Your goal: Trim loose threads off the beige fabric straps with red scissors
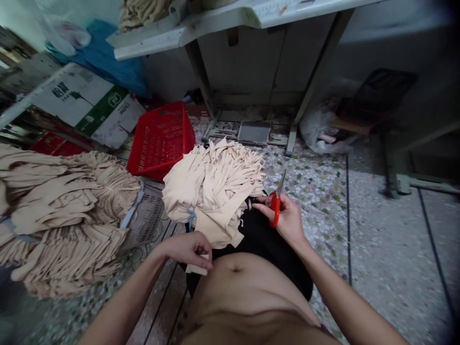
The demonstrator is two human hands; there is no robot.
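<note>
A big bundle of beige fabric pieces lies across my lap on black clothing, with a blue tie at its left side. My left hand is closed at the near edge of the bundle, pinching a small beige fabric piece. In my right hand sits a pair of scissors with red handles, blades pointing up and away. The thumb and fingertips of that hand reach to the right edge of the bundle; whether they pinch a strip there I cannot tell.
To the left, more beige bundles are heaped over a grey plastic crate. A red basket stands beyond my lap, near a white and green carton. Ahead is a work table with metal legs; a plastic bag lies at right.
</note>
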